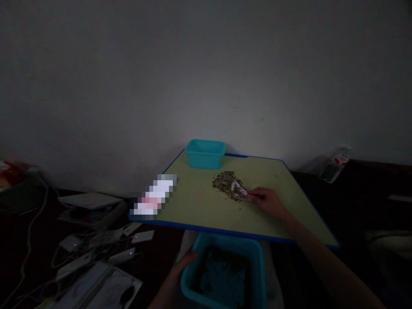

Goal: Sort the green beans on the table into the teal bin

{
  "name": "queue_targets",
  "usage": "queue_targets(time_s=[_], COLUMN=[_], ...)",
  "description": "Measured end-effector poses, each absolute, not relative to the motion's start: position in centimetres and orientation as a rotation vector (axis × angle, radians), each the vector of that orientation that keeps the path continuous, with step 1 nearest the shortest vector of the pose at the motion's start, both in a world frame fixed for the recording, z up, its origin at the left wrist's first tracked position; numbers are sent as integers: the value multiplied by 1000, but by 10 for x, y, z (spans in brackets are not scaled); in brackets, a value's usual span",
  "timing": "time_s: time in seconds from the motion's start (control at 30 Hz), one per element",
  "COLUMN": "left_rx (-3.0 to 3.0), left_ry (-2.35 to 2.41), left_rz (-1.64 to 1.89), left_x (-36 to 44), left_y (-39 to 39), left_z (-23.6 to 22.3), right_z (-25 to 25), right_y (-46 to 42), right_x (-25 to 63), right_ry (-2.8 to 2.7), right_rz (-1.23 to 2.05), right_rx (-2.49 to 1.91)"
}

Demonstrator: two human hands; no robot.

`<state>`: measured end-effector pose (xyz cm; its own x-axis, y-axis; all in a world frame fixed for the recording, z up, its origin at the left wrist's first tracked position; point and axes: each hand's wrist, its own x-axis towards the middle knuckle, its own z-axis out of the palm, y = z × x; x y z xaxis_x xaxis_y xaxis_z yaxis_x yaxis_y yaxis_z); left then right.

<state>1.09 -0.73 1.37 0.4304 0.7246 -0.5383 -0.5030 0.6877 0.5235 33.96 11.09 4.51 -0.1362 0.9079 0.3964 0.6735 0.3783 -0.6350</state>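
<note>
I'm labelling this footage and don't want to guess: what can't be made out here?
All in the head view:
Left hand: most of its fingers, hidden by the lower tub.
Lower tub: part of its near side, cut off by the bottom edge.
Dark matter inside it: what it is, lost in shadow.
Bright slab: its face, blurred by pixelation.
Small grains: their kind, too small to tell.
Pale tool: its grip end, covered by the right hand.

From the head, the view looks forward and down across the tabletop (209, 213).
</note>
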Motion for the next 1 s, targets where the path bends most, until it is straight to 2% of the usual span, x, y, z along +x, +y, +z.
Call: queue_targets(time_s=[0.3,1.0], left_rx=[311,269], left_ry=[797,805], left_rz=[763,757], left_x=[5,11], left_y=[-6,-6], left_z=[2,10], right_z=[49,49], right_y=[110,111], right_x=[339,341], right_ry=[-1915,-1903], right_rz=[468,573], right_rx=[-1399,-1394])
